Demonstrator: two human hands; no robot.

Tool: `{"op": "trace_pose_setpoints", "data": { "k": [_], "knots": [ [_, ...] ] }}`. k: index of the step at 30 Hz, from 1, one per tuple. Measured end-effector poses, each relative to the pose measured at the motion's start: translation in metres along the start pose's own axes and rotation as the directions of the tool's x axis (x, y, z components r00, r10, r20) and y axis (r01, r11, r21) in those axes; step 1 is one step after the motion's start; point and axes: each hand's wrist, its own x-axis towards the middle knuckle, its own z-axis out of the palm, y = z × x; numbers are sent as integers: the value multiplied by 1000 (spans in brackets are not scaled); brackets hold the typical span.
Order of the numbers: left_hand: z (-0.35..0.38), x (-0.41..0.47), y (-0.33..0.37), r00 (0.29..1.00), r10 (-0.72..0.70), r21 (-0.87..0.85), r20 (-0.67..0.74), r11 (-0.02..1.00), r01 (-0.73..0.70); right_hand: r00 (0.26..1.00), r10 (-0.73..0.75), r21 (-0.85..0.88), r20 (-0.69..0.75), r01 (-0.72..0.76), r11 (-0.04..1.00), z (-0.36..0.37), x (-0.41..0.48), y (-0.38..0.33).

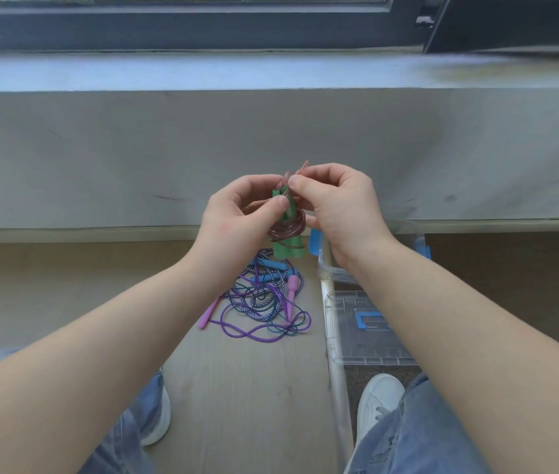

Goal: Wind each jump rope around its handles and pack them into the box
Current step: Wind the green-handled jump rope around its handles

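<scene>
My left hand (237,213) grips a pair of green handles (287,251) held upright together, with a reddish rope (286,230) coiled around their middle. My right hand (336,203) pinches the loose end of that reddish rope just above the handle tops. Below on the floor lies a tangle of two more ropes: a purple rope (264,331) with pink handles (292,295) and a striped blue-white rope (254,302) with blue handles (273,265). The clear plastic box (331,268) with blue latches stands right of the tangle, partly hidden by my right wrist.
The box's clear lid (367,340) with a blue handle lies flat near my right foot. A white pole (337,371) runs along the floor beside it. A grey wall (100,159) under a window sill stands ahead. My knees and white shoes frame the bottom.
</scene>
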Motion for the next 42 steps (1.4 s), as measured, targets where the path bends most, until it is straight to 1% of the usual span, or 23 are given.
{"op": "trace_pose_setpoints", "data": {
  "k": [4, 6, 8, 11, 14, 16, 20, 22, 24, 25, 27, 31, 35, 39, 42],
  "knots": [
    [1, 0, -3, 995, -81, -117, -55, 990, 74, 1000, 12, 19, 7, -12, 1000, 4, -3, -3],
    [3, 1, -4, 993, -84, -130, -85, 989, 73, 1000, 19, 55, -5, -18, 998, 5, -1, -4],
    [6, 0, -4, 992, -36, -64, -118, 998, 28, 1000, 25, 92, -9, -24, 995, 5, 1, -5],
    [9, -2, -1, 991, 60, 54, -121, 997, -54, 999, 31, 124, 34, -35, 992, 4, 1, -5],
    [9, -4, -1, 991, 89, 108, -98, 991, -79, 999, 26, 108, 44, -31, 994, 1, 2, -6],
    [7, -4, -2, 991, 118, 182, -63, 978, -105, 999, 16, 65, 36, -18, 998, 0, 3, -6],
    [3, -7, 0, 979, 202, 325, 16, 925, -196, 997, -65, -124, 51, 71, 990, -3, 3, -6],
    [1, -8, 2, 968, 248, 373, 29, 896, -241, 995, -61, -143, 80, 72, 987, -5, 4, -9],
    [0, -7, 2, 951, 309, 397, 25, 869, -294, 993, -39, -125, 110, 52, 991, -7, 5, -13],
    [-1, -6, 2, 946, 324, 395, 21, 866, -305, 991, -30, -123, 132, 46, 991, -7, 5, -15],
    [-2, -6, 3, 951, 308, 371, 6, 883, -288, 981, -2, -130, 195, 28, 991, -10, 6, -18],
    [-4, -6, 3, 978, 207, 301, -29, 935, -189, 952, 63, -161, 300, -14, 987, -17, 8, -21],
    [-4, -5, 6, 985, 163, 209, -58, 967, -148, 934, 87, -164, 345, -32, 986, -20, 7, -23],
    [-3, -8, 6, 987, 140, 158, -73, 979, -127, 908, 118, -154, 403, -60, 986, -24, 7, -25],
    [-2, -8, 6, 993, 75, 72, -93, 995, -69, 899, 130, -161, 417, -68, 985, -24, 8, -23]
  ]
}}
